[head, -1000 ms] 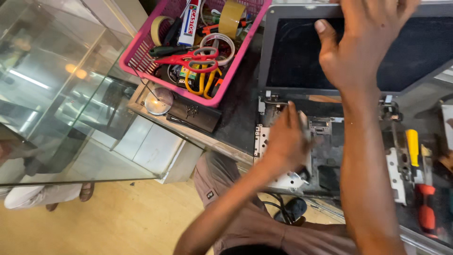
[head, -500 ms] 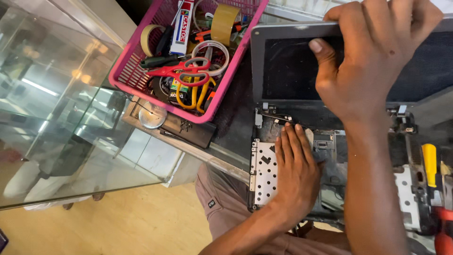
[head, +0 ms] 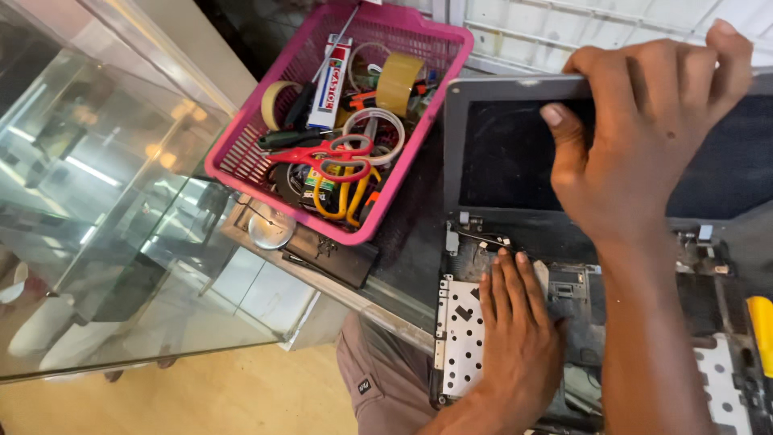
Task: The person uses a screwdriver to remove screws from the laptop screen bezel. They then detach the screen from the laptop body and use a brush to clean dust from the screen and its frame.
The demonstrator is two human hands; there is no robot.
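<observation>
From the head view, we look down on a stripped laptop base point(head: 515, 338) at lower right of the frame, its keyboard gone and the metal frame and boards bare. Our left hand point(head: 519, 338) lies flat and open on that base, fingers together pointing up the frame, gripping nothing; it looks to us like a pressing hand, there to keep the base from lifting. Our right hand point(head: 636, 137) is up at the right, closed over the top edge of the screen point(head: 503, 153), fingers curled behind the lid and thumb laid across the dark glass, so the lid stands tilted back from the hinge rather than lying shut. That hold, we judge, gives control of the hinge angle while the base stays pinned. Upper centre sits a pink basket point(head: 241, 169) just left of the screen, crammed with red scissors point(head: 326, 153), tape rolls point(head: 400, 80), a glue tube point(head: 332, 80) and cables, kept within reach of the work. Below it lie a round lens point(head: 270, 228) and a flat black part point(head: 334, 256). A yellow handle point(head: 760, 330) pokes in at the right edge; what tool it belongs to we cannot tell. A glass case point(head: 88, 201) fills the left side.
</observation>
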